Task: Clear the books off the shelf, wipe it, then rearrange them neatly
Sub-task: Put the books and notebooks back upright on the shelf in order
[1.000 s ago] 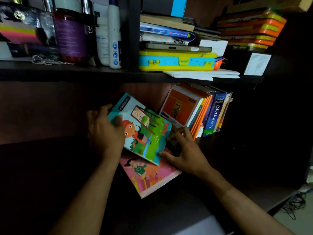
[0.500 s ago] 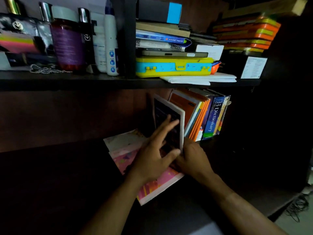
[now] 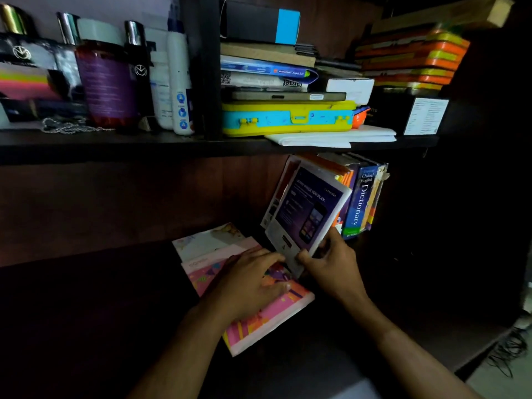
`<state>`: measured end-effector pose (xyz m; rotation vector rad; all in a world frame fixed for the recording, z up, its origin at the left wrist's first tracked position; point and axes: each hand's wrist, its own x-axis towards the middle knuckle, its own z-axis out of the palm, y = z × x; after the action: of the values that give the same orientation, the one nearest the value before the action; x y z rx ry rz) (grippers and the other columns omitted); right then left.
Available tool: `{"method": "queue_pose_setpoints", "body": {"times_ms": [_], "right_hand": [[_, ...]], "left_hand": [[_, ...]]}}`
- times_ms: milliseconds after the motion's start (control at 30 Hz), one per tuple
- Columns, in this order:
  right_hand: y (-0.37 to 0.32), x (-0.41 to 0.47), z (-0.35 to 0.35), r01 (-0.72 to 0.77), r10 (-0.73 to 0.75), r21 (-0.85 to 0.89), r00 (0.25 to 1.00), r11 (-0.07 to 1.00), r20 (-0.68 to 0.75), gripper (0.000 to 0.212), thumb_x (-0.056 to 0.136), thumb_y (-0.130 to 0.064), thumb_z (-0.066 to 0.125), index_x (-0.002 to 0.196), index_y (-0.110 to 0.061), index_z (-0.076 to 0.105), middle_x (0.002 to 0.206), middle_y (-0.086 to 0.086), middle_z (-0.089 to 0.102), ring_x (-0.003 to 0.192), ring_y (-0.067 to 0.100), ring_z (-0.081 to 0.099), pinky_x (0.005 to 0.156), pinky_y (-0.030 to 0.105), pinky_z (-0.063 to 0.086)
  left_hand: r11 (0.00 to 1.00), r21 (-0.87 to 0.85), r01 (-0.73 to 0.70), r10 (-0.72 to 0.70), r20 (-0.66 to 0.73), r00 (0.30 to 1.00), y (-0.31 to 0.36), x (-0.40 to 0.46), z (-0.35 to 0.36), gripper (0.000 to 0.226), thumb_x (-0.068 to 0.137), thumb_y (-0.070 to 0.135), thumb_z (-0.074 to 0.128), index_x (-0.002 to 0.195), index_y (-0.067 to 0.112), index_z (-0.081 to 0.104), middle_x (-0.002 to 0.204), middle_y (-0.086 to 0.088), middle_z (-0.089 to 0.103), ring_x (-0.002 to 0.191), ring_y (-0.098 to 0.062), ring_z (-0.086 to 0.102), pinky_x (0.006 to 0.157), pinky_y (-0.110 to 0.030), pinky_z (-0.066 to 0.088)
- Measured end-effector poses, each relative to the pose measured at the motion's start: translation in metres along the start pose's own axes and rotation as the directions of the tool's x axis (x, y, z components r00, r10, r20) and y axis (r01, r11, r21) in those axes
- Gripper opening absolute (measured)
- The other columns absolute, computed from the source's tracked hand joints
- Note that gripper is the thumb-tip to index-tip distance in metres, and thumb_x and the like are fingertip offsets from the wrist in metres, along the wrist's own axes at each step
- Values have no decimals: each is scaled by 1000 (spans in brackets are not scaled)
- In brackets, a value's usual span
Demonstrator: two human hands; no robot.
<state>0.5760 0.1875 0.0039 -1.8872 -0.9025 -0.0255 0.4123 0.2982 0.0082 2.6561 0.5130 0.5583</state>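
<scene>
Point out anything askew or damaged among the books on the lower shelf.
The purple-backed book leans tilted against the upright row, held by the right hand. The Oxford dictionary has a frayed top edge. Two books lie flat under the left hand.

Upper shelf: purple jar, white bottle, yellow-blue case, white folded cloth.

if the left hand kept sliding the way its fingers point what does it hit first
Probably the bottom edge of the purple-backed book that the right hand holds tilted; the left hand already looks almost against it, though depth is unclear.
</scene>
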Motion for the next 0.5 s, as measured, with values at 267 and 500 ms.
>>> {"method": "queue_pose_setpoints", "body": {"times_ms": [267, 500], "right_hand": [[2, 5, 8, 68, -71, -35, 995, 997, -77, 31, 88, -17, 73, 78, -17, 44, 62, -5, 54, 54, 3, 51, 50, 18, 37], [-1, 5, 6, 26, -27, -8, 997, 1000, -76, 25, 92, -29, 74, 76, -21, 57, 60, -10, 65, 56, -3, 63, 49, 10, 42]], "left_hand": [[1000, -8, -23, 23, -6, 1000, -2, 1, -1, 50, 93, 50, 65, 140, 35, 55, 140, 15, 55, 127, -5, 48, 102, -20, 37], [996, -31, 85, -88, -93, 992, -12, 5, -10, 47, 88, 49, 65, 132, 33, 61, 131, 11, 60, 118, -11, 58, 97, -25, 46]]}}
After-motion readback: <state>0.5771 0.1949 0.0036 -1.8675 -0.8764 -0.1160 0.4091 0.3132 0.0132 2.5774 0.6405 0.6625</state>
